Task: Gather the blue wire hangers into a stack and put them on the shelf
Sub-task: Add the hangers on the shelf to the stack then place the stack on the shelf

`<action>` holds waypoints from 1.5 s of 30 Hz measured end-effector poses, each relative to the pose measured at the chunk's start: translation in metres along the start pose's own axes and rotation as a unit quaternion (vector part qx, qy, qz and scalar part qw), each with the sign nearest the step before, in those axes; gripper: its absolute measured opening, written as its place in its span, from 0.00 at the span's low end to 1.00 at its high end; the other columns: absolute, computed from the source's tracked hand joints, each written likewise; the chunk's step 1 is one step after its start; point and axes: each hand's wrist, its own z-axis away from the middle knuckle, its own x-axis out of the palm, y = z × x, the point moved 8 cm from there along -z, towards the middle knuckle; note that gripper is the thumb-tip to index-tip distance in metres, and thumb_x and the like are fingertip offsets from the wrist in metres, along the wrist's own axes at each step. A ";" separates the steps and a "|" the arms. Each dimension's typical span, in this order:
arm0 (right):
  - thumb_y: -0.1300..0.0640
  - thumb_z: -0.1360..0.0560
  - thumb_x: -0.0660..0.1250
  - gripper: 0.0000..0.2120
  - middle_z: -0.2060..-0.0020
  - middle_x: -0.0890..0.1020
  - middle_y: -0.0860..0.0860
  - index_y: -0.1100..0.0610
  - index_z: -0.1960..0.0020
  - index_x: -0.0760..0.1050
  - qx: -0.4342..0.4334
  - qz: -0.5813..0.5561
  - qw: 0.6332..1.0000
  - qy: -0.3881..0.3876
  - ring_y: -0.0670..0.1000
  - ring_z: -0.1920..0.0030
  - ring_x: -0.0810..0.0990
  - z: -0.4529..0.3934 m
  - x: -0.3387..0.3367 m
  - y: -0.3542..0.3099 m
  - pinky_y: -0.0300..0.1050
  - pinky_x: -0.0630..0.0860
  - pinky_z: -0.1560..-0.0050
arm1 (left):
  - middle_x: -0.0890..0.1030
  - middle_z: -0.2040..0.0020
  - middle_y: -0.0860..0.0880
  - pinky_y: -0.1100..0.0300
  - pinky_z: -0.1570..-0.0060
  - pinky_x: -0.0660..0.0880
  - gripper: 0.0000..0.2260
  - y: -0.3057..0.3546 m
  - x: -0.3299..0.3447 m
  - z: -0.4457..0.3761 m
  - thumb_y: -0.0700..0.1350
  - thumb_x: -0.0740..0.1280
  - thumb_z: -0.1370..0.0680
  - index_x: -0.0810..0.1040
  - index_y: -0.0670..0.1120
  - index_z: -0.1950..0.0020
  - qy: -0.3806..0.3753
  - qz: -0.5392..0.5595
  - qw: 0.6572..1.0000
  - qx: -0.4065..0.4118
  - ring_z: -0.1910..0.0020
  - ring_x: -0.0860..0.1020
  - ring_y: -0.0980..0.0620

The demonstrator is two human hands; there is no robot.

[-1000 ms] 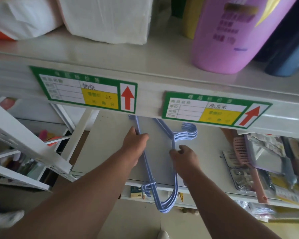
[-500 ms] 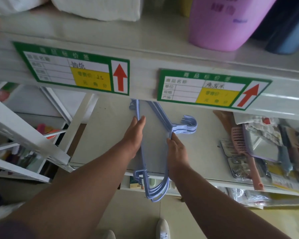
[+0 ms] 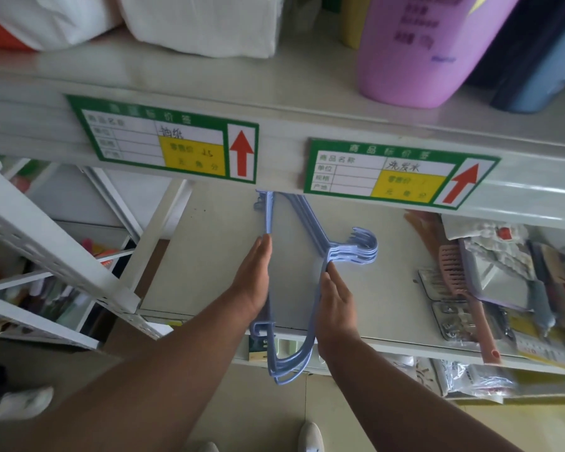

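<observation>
Our grip is loose on both sides: our left hand (image 3: pixel 253 282) lies flat with straight fingers pressed against the left edge of the blue wire hangers (image 3: pixel 302 256), and our right hand (image 3: pixel 335 301) lies flat against their right edge, fingertips just below the hooks. Neither hand is curled around the wire; the 2 palms only squeeze the bundle between them.

The hangers lie stacked in the centre of the frame on the lower shelf (image 3: pixel 209 256). Their hooks (image 3: pixel 364 247) fan out to the right, and we count about 5 of them, though they overlap too closely for a sure count. The upper end of the stack runs under the edge of the upper shelf (image 3: pixel 177 73), and the lower end hangs past the front lip of the lower shelf.

On the upper shelf's front edge sit 2 green price labels (image 3: pixel 163 141), each with 1 red arrow. In the upper right of the frame stands 1 purple container (image 3: pixel 421 50). At the right of the frame, on the lower shelf, lies 1 pink comb (image 3: pixel 463 288) among packaged goods. In the left of the frame stands 1 white rack (image 3: pixel 46 243).
</observation>
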 end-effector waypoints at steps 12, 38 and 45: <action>0.38 0.25 0.58 0.36 0.24 0.79 0.47 0.48 0.19 0.71 -0.004 -0.005 1.000 -0.010 0.50 0.22 0.75 0.006 0.011 0.003 0.58 0.68 0.18 | 0.77 0.21 0.53 0.42 0.19 0.64 0.46 -0.010 -0.008 -0.001 0.85 0.58 0.31 0.74 0.58 0.22 -0.034 -0.044 0.998 0.009 0.21 0.73 0.52; 0.53 0.15 0.57 0.26 0.20 0.74 0.48 0.54 0.17 0.68 0.012 -0.053 0.998 0.011 0.49 0.19 0.70 0.015 0.009 0.005 0.54 0.61 0.15 | 0.70 0.17 0.59 0.43 0.16 0.56 0.46 -0.009 0.006 0.018 0.85 0.59 0.31 0.69 0.62 0.19 -0.104 -0.036 0.994 -0.015 0.17 0.65 0.57; 0.56 0.12 0.57 0.22 0.27 0.79 0.50 0.57 0.19 0.70 0.022 -0.040 0.999 0.019 0.53 0.28 0.78 0.023 0.009 0.003 0.50 0.68 0.21 | 0.70 0.17 0.58 0.44 0.16 0.56 0.47 -0.004 0.006 0.025 0.84 0.59 0.31 0.70 0.60 0.18 -0.100 -0.036 0.994 -0.003 0.17 0.65 0.57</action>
